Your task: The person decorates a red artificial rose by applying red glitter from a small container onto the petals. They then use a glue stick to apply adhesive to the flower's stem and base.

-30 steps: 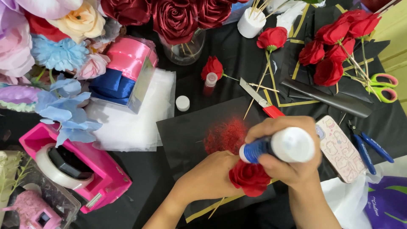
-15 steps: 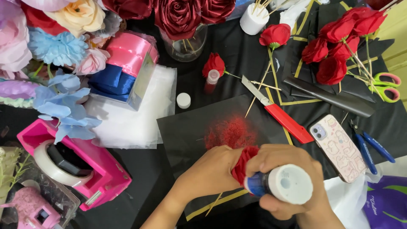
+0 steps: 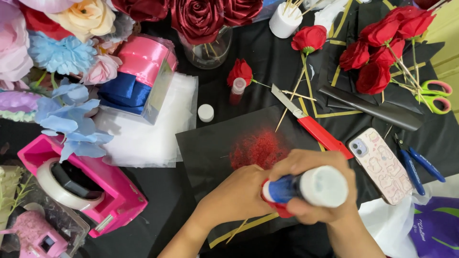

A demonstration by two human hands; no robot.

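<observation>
Red petals of a small rose (image 3: 276, 206) peek from the closed left hand (image 3: 239, 196) near the desk's front edge. Touching it, the right hand (image 3: 313, 191) is clenched around a blue-and-white glue bottle (image 3: 306, 187), just beside spilled red glitter (image 3: 258, 149) on black paper (image 3: 205, 153).

This looks like a craft table for making artificial flowers, most likely in a home or a small florist's workshop. A black cloth (image 3: 267, 62) covers the table, and handmade ribbon roses (image 3: 377, 52) on thin sticks lie across it. Around them sit a pink tape dispenser (image 3: 81, 191), rolls of pink and blue ribbon (image 3: 138, 71), scissors (image 3: 432, 95), a red utility knife (image 3: 315, 126), spilled red glitter (image 3: 260, 148) and paper flowers (image 3: 62, 52).
</observation>
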